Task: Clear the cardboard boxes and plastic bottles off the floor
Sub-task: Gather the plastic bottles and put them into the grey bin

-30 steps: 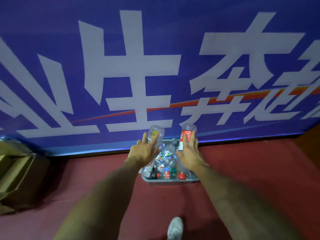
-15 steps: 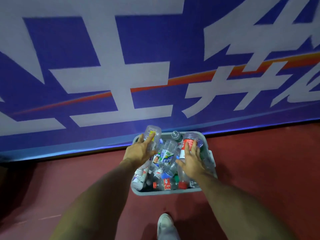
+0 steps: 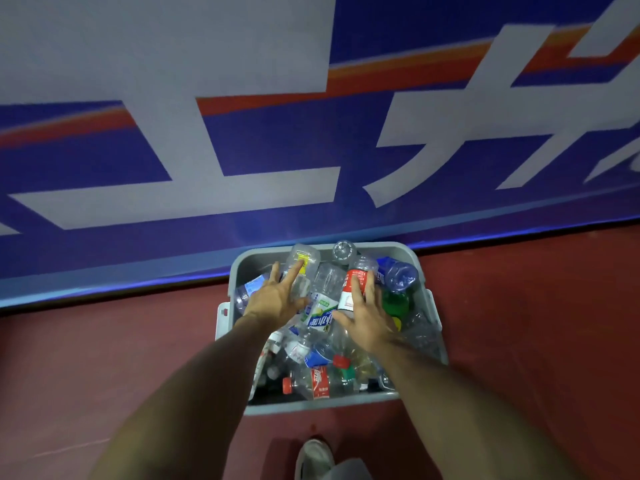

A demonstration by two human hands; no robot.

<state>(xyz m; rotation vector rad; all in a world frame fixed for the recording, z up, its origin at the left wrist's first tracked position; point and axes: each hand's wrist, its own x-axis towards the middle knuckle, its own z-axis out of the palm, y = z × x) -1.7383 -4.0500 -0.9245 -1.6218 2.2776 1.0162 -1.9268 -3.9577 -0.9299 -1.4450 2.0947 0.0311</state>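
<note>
Head view: your left hand (image 3: 277,301) and right hand (image 3: 367,322) lie apart, fingers straight, on a yellow-labelled bottle (image 3: 305,258) and a red-labelled bottle (image 3: 349,289) atop the heaped grey bin (image 3: 311,407). You're likely depositing them. Next, lift clear gently and check the floor (image 3: 104,358).

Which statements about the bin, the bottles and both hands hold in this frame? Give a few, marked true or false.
1. The gray bin sits on the red floor beside the blue banner. True.
2. The bin is empty. False: plastic bottles fill it.
3. The left hand lays straight fingers on a yellow-labelled bottle. True.
4. The right hand grips a cardboard box. False: its fingers lie flat on a red-labelled bottle.
5. A white shoe shows below the bin. True.
</note>
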